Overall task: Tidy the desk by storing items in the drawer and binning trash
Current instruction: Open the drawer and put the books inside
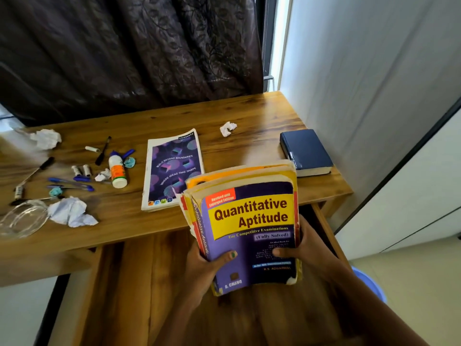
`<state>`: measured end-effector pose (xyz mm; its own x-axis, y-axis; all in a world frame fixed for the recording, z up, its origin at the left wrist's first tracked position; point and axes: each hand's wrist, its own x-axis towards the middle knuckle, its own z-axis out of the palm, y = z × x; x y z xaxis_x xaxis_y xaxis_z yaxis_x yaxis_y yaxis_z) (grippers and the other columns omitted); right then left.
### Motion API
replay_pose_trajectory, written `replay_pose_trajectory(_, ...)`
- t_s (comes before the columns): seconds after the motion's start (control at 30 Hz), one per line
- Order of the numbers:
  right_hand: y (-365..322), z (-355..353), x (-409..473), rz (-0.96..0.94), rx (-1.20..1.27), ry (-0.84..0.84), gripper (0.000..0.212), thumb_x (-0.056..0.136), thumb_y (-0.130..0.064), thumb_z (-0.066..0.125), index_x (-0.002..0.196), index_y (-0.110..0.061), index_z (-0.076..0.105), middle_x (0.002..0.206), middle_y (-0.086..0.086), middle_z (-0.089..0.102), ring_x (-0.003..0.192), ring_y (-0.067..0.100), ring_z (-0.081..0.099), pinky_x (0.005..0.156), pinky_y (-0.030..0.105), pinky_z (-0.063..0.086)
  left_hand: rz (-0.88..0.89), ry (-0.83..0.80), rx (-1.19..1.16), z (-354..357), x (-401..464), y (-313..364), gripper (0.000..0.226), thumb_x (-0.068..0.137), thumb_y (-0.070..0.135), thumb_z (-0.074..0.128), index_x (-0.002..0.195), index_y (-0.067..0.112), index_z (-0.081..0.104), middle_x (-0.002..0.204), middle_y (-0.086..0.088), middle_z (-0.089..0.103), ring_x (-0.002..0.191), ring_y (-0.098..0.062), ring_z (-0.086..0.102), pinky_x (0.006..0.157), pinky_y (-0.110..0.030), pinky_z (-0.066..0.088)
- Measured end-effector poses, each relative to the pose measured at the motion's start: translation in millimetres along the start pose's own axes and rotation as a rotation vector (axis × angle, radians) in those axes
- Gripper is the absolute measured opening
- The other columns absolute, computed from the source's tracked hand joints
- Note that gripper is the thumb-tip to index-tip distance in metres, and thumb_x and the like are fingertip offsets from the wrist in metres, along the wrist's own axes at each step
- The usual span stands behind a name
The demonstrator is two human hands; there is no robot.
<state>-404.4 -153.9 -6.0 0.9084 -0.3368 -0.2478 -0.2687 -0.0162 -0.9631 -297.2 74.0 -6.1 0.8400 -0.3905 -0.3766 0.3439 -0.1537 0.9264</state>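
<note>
A thick worn book titled "Quantitative Aptitude" is held above the open wooden drawer, another yellow book stacked under it. My left hand grips its lower left corner, thumb on the cover. My right hand clasps the right edge. On the desk lie a purple notebook, a dark blue book, a small crumpled paper, and two larger paper wads.
At the desk's left are a white glue bottle, several blue pens, a black pen, small white tubes and a clear plastic lid. A blue bin rim shows at the right. Dark curtain behind.
</note>
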Motion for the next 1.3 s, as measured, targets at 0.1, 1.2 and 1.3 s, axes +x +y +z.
replay_pose_trajectory(0.1, -8, 10, 0, -0.061, -0.022, 0.01, 0.077, 0.057, -0.008, 0.085, 0.118, -0.028, 0.044, 0.111, 0.0, 0.066, 0.102, 0.01, 0.066, 0.075, 0.024, 0.057, 0.103, 0.014, 0.049, -14, -1, 16, 0.075, 0.046, 0.034, 0.091, 0.11, 0.015, 0.056, 0.095, 0.003, 0.074, 0.084, -0.014, 0.071, 0.062, -0.025, 0.057)
replay_pose_trajectory(1.2, 24, 28, -29, 0.011, -0.221, -0.002, 0.067, 0.063, -0.034, 0.082, 0.12, -0.03, 0.048, 0.112, -0.01, 0.067, 0.106, 0.005, 0.063, 0.088, 0.035, 0.055, 0.056, -0.045, 0.242, -35, -7, -36, 0.078, 0.05, 0.042, 0.088, 0.115, 0.013, 0.057, 0.105, -0.001, 0.071, 0.089, -0.014, 0.07, 0.067, -0.026, 0.059)
replay_pose_trajectory(1.3, 21, 21, -35, 0.061, -0.22, -0.059, 0.07, 0.06, -0.037, 0.082, 0.12, -0.03, 0.046, 0.112, -0.008, 0.067, 0.104, 0.006, 0.064, 0.086, 0.033, 0.055, 0.007, -0.061, 0.217, -33, -16, -42, 0.059, 0.058, 0.036, 0.086, 0.107, 0.016, 0.06, 0.097, 0.003, 0.073, 0.083, -0.011, 0.071, 0.063, -0.026, 0.058)
